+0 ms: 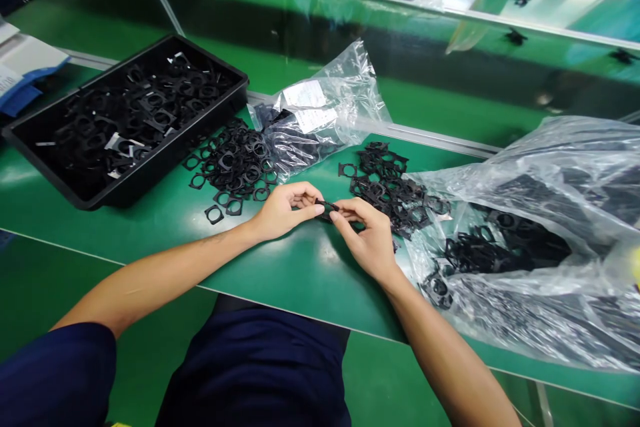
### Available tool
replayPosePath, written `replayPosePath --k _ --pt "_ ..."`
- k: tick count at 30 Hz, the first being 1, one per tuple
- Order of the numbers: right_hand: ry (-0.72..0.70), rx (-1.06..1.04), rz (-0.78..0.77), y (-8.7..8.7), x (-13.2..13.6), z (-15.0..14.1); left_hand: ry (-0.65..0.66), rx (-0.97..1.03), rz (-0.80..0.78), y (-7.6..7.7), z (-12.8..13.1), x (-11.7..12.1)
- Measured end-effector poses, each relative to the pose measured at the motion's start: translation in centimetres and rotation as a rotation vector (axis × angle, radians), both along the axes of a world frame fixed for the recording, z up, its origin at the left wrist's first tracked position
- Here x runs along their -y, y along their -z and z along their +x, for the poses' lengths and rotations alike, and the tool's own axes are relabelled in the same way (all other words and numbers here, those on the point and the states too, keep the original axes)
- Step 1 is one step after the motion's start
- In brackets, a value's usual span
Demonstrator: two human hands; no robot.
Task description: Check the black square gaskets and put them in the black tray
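Head view records the left hand (286, 211) and the right hand (367, 235) meeting above the near part of the green bench (280, 267). Between their fingertips is a small black part (327, 205), held from both sides; each grip is narrow, closed on that piece. Its exact shape cannot be made out, being largely covered by fingers.

Beyond the left hand, a pile of flat black rings (235, 157) with round openings lies loose on the bench, spread next to a black tray (107, 197) filled with similar pieces, some carrying white or silvery strips. Just beside the ring pile rests a clear plastic bag (345, 103) bearing white labels (316, 120) and containing dark parts.

Beyond the right hand, a second heap of black parts (387, 183) extends toward a large clear bag (565, 167), which lies open on its side with more black pieces (483, 250) visible at its mouth.
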State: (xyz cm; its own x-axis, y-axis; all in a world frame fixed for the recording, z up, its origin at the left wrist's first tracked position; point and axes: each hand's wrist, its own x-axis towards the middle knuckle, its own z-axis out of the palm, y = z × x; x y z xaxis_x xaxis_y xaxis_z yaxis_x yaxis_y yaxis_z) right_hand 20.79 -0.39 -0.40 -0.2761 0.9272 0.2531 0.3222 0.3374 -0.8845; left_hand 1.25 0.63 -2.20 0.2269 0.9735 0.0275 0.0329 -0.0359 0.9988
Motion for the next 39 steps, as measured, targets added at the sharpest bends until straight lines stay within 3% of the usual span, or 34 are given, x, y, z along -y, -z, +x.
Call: replayPosePath --k 39 --pt "-0.004 0.013 -0.002 0.19 -0.04 0.01 -0.012 0.034 -0.025 -0.28 0.14 -0.05"
